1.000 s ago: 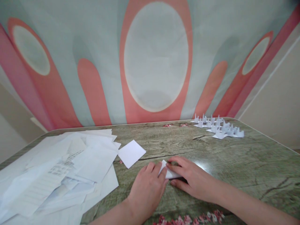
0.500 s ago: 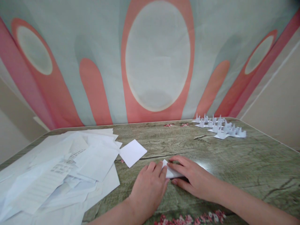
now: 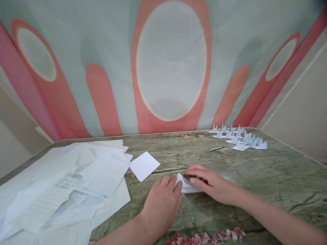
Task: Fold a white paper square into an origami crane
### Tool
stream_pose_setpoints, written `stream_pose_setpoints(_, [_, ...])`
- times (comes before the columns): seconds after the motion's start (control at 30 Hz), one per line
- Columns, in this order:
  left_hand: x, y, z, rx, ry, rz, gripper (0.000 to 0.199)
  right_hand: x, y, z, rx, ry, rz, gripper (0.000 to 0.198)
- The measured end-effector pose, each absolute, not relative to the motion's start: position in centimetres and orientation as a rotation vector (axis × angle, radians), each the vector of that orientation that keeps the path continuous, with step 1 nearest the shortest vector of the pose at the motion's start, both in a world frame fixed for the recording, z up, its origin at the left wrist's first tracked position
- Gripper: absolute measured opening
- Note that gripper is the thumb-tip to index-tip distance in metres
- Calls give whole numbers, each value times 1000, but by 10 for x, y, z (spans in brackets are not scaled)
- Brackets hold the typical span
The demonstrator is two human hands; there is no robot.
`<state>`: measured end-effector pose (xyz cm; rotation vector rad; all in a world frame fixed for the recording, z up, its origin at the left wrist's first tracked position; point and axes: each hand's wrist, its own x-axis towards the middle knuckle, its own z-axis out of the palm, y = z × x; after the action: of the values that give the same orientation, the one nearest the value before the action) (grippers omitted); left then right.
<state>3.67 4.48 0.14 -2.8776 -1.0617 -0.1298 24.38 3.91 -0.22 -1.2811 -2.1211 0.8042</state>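
A small folded piece of white paper (image 3: 187,188) lies on the wood-grain table in front of me, its pointed tip facing away. My left hand (image 3: 163,202) presses down on its left side, fingers together and partly covering it. At the right side of the paper, my right hand (image 3: 208,182) has its thumb on the near face and its fingers curled behind the far edge. Those fingertips are partly hidden. Beyond my left hand rests a square of white paper (image 3: 145,166), flat and turned cornerwise.
A large loose pile of white paper sheets (image 3: 102,170), some printed, spreads over the table's left. Several small white folded paper figures (image 3: 241,144) stand in a cluster at the far right. A patterned backdrop (image 3: 171,126) hangs behind the table (image 3: 255,177).
My right hand has shifted slightly up and away, its thumb moving from the near edge onto the paper. More of the paper's lower edge shows. My left hand stays in place.
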Motion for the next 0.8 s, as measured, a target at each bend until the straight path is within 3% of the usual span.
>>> stream_pose_setpoints(0.13, [36,45,2,-2875,-1064,-118,32,253,50,-15,-1378,-1914,868,31])
stream_pose_setpoints(0.43, [37,44,2,-2868,-1057,-117,33,246,43,-8,-1253,-2095,738,24])
stream_pose_setpoints(0.8, [38,44,1,-2871,-1056,-123,33,247,40,-4,-1273,-2128,797,21])
